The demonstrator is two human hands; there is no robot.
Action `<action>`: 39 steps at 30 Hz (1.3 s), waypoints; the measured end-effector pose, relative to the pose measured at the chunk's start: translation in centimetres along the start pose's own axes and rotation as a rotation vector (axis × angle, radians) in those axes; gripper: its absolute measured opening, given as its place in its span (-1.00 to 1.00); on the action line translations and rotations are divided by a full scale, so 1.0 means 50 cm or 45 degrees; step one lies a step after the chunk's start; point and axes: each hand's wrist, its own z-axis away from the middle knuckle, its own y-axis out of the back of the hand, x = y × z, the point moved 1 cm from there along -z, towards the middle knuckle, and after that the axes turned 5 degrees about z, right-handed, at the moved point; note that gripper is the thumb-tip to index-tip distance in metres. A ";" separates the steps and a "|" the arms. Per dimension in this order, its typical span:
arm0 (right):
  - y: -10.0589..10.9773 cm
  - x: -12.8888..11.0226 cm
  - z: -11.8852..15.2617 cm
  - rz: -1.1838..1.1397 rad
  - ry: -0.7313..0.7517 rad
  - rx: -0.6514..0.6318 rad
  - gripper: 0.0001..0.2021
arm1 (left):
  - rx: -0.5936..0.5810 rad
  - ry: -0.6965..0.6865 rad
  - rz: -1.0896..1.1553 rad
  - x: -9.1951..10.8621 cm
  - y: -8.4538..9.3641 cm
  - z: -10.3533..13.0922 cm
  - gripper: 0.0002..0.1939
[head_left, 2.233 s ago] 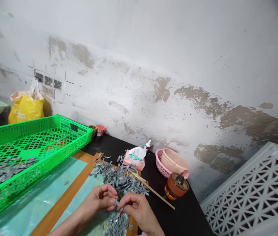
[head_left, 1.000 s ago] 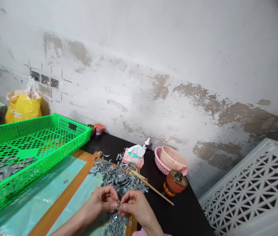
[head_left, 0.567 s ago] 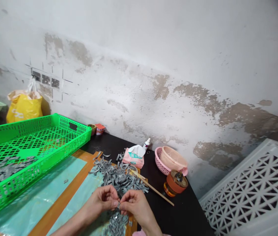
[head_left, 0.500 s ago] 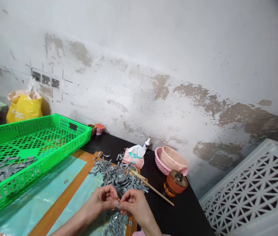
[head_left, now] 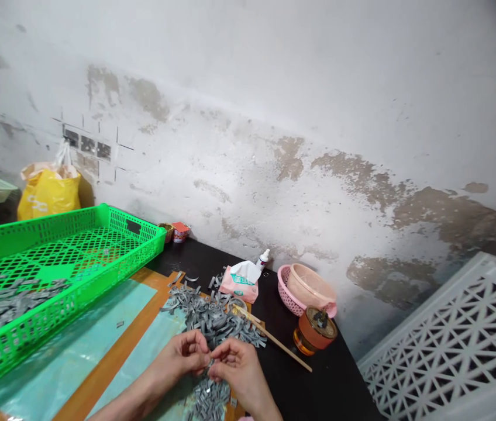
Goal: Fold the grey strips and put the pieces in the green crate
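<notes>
My left hand point(head_left: 182, 356) and my right hand point(head_left: 243, 371) meet low in the middle of the head view, fingertips almost touching. Both are closed in a pinch. Whatever small piece lies between the fingertips is too small and hidden to name. Just beyond them spreads a heap of curved grey strips point(head_left: 215, 321). Below the hands is a second heap, of small short grey pieces point(head_left: 207, 400). A thin wooden stick point(head_left: 289, 352) lies with its far end on the strip heap, beside a small round dish point(head_left: 239, 304).
A green crate point(head_left: 119, 266) at left contains grey pieces point(head_left: 15, 301). Behind the heap stand a tissue pack point(head_left: 237, 288) and a white bottle point(head_left: 264, 259). Pink baskets point(head_left: 312, 286) and an amber jar point(head_left: 318, 330) are right. A white lattice panel point(head_left: 445, 327) borders the right; a yellow bag point(head_left: 50, 196) hangs back left.
The view has shifted slightly, so the surroundings appear a little further right. My hands stay together in a pinch, with the fingertips slightly rearranged.
</notes>
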 end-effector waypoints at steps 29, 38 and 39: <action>0.033 -0.047 0.019 0.110 0.353 -0.190 -0.72 | 0.026 0.093 0.236 0.035 0.022 0.008 -0.77; 0.011 -0.012 0.004 -0.071 0.239 -0.036 -0.59 | 0.015 0.011 0.187 0.016 0.020 0.001 -0.78; 0.008 -0.009 0.004 -0.104 0.211 -0.036 -0.58 | 0.017 -0.024 0.140 0.014 0.022 -0.002 -0.77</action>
